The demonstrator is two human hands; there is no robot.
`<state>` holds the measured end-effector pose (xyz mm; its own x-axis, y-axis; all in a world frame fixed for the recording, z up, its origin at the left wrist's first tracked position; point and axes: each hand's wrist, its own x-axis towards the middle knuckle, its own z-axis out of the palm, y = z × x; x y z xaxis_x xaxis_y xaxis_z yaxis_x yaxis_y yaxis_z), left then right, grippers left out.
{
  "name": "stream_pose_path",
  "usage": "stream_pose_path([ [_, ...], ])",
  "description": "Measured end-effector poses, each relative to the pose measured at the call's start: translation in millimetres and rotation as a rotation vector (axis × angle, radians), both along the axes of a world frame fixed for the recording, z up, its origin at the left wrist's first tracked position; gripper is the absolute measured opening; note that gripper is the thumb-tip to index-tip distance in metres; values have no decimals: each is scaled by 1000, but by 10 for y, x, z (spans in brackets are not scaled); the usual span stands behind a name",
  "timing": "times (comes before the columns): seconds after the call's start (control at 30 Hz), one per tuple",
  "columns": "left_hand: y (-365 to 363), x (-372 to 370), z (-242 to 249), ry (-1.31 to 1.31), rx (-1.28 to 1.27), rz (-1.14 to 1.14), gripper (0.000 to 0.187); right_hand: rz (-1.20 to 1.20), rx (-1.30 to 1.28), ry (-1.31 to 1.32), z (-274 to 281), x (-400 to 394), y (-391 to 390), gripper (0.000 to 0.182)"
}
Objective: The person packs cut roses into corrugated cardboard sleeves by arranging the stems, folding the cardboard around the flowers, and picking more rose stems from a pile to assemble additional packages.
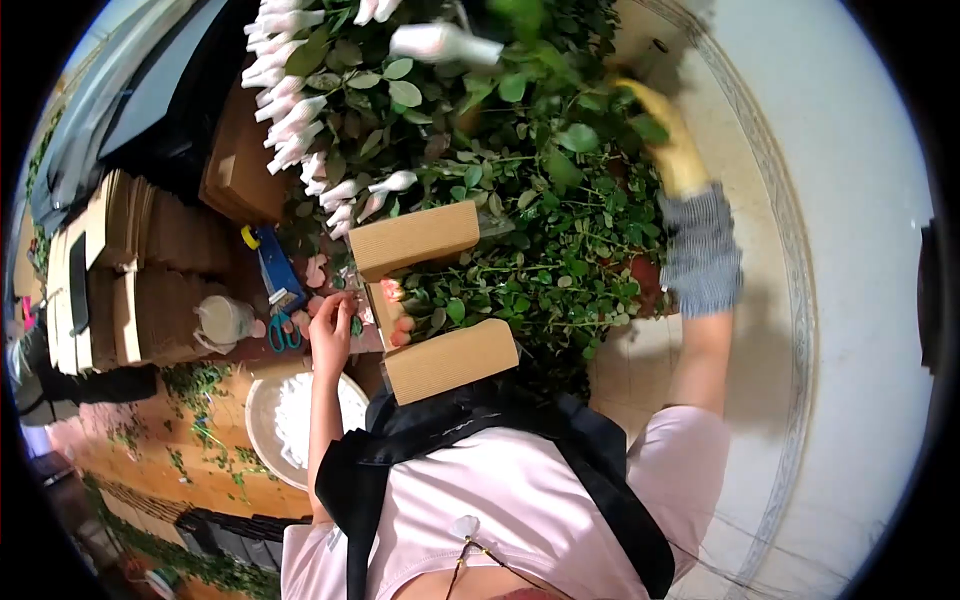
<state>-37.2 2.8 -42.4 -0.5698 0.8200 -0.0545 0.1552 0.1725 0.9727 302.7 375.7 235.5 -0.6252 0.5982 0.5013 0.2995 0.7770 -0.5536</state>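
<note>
Here, the gloved right hand [672,140] grips leafy green rose stems [540,200], long axis running across the frame; the bare left hand [332,330] rests open.

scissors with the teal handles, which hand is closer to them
Left. The left hand lies just beside the scissors; the gloved right hand is far off among the rose leaves.

Right hand's [672,150] fingertips buried among rose foliage [540,200]
</note>
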Motion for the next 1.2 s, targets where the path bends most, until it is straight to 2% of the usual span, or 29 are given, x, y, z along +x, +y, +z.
stream_pose_path([
  [0.03, -10, 23, 46, -79, 33, 0, 22, -175, -485, -113, 38, -122, -200, 39],
  [0.07, -5, 39, 81, -154, 65, 7, 24, -57, -73, -321, -77, -37, -381, 38],
  [0.1, 4, 46, 1, -352, 175, -4, 30, 1, 388, -437, -186, 43, -571, 37],
  [0.17, 20, 117, 380, -417, 270, -67, 47, -112, -146, -267, -592, 82, -931, 36],
  [0.2, 27, 146, 520, -387, 361, -138, 70, 72, 191, -524, -373, -176, -1139, 32],
  [0.23, 23, 176, 483, -498, 455, -158, 75, 119, 181, -508, -532, -142, -1156, 30],
  [0.27, 41, 190, 657, -561, 527, -213, 77, 159, 173, -494, -735, -69, -1172, 28],
  [0.33, 74, 227, 817, -649, 606, -149, 67, 139, 82, -407, -964, -43, -1340, 27],
  [0.37, 69, 210, 754, -489, 472, -90, 51, 138, 30, -414, -1045, -21, -1376, 29],
  [0.4, 33, 264, 729, -527, 377, -36, 35, 102, -48, -479, -1114, 41, -1390, 32],
  [0.47, 24, 319, 825, -710, 337, 9, 33, 22, -181, -560, -1167, 94, -1458, 33],
  [0.53, 8, 346, 743, -688, 360, 54, 28, 38, -145, -558, -1271, 132, -1493, 32],
  [0.6, -39, 364, 637, -501, 385, 107, 24, 52, -110, -548, -1312, 154, -1525, 32],
  [0.63, -55, 399, 681, -409, 315, 187, 21, 58, -75, -582, -1316, 141, -1538, 32],
  [0.67, -89, 400, 641, -412, 312, 198, 21, 64, -41, -614, -1330, 129, -1558, 31],
  [0.73, -154, 389, 556, -328, 271, 351, 20, 80, -106, -563, -1376, 115, -1619, 31],
  [0.8, -289, 275, 514, -355, 232, 486, 21, 60, -123, -531, -1399, 105, -1672, 28],
  [0.83, -423, 96, 496, -173, 157, 567, 24, -91, -219, -602, -1331, 121, -1695, 26],
  [0.87, -643, -132, 401, -55, -21, 597, 23, -161, -254, -575, -1372, 278, -1640, 26],
  [0.9, -997, -366, 147, 310, -396, 515, 20, -135, -300, -589, -1359, 397, -1592, 26],
  [0.93, -1252, -509, 116, 412, -833, 286, 26, -110, -347, -603, -1343, 461, -1562, 27],
  [0.97, -1454, -513, 53, 456, -1083, 126, 39, -86, -424, -597, -1218, 328, -1644, 29],
  [1.0, -1526, -343, 200, 776, -1163, 50, 55, -83, -428, -598, -1191, 247, -1679, 29],
  [1.07, -1394, -321, 211, 503, -745, 9, 66, -48, -580, -580, -1182, 161, -1730, 27],
  [1.1, -1228, -234, 288, 311, -528, 20, 66, 68, -804, -511, -1331, 261, -1625, 31],
  [1.13, -939, -89, 493, 121, -306, 36, 67, 76, -804, -516, -1357, 220, -1635, 31],
  [1.2, -544, 210, 552, -338, 157, 44, 61, 139, -773, -510, -1405, 116, -1699, 33],
])
